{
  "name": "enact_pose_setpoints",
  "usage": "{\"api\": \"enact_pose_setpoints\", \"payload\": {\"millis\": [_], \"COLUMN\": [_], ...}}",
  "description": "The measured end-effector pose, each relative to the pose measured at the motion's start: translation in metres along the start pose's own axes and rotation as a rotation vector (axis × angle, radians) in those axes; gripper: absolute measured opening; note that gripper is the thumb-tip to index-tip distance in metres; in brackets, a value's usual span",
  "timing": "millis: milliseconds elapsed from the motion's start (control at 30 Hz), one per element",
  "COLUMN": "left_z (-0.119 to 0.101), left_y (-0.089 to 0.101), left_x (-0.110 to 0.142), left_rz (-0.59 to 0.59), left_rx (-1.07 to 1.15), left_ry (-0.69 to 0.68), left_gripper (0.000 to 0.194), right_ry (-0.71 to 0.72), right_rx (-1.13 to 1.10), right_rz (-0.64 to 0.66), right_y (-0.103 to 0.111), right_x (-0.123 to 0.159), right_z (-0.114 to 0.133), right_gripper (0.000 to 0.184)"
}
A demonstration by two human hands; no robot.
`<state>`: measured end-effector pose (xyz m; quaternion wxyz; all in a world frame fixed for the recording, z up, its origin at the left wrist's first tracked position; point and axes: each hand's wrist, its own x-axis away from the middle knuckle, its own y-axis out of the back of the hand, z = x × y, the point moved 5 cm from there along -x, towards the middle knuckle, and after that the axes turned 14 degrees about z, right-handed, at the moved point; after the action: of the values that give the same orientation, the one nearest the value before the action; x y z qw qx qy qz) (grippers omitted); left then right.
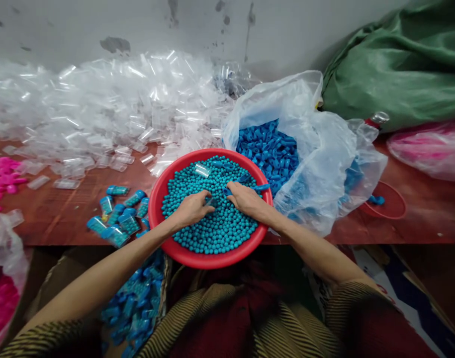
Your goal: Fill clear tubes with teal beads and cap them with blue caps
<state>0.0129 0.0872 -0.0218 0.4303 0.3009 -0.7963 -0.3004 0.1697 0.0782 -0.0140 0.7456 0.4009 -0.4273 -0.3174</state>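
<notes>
Inside basin rim [208, 261], left hand [192, 207], tube [211, 202], right hand [248, 200]

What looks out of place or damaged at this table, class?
Dark stains mark the pale wall, so it looks dirty or damaged. One clear tube lies on the blue beads in the red basin, apart from the heap behind.

Red basin [208, 263] at centre, filled with teal beads [212, 241]; reddish-brown counter [55, 214]; bright blue caps [268, 151] right of centre; green sack [395, 69] upper right; black-and-yellow striped sleeves [350, 303] below.
</notes>
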Motion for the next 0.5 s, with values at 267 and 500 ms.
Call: {"api": "enact_pose_setpoints", "payload": {"millis": [267,500], "left_z": [-0.007,-0.003], "left_y": [-0.007,-0.010], "left_x": [-0.019,-0.016], "left_rz": [0.034,0.151], "left_rx": [0.061,0.593], "left_ry": [0.044,-0.191], "left_gripper": [0.027,0.023], "right_ry": [-0.075,-0.077], "right_rx": [0.247,0.106], "right_rz": [-0.005,0.058], "right_y": [-0.002,-0.006], "right_x": [0.005,-0.005], "right_z": [0.002,-0.005], "right_gripper": [0.031,0.027]}}
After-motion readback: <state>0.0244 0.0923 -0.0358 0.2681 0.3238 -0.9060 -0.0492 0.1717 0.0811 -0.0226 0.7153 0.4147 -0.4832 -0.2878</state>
